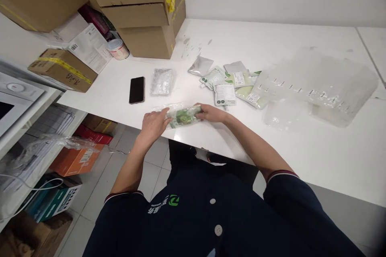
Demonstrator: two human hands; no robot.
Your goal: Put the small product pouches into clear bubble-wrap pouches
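Observation:
A green and white packet (183, 116) inside clear plastic wrap lies near the front edge of the white table (301, 148). My left hand (155, 124) grips the left end of its wrap, thumb and fingers pressed on the plastic. On the other side, my right hand (209, 113) holds the packet's right end. Behind it are a black phone (137, 90) and a folded clear bubble-wrap bundle (162, 82). Several green and white pouches (225, 93) and a silver pouch (200, 66) lie in a loose pile behind my right hand.
Large clear plastic bags (319, 84) spread over the table's right part. Cardboard boxes (144, 40) and a tin (118, 49) stand at the back left. A shelf (57, 124) with a microwave (18, 96) is at the left; an orange box (76, 160) sits lower down.

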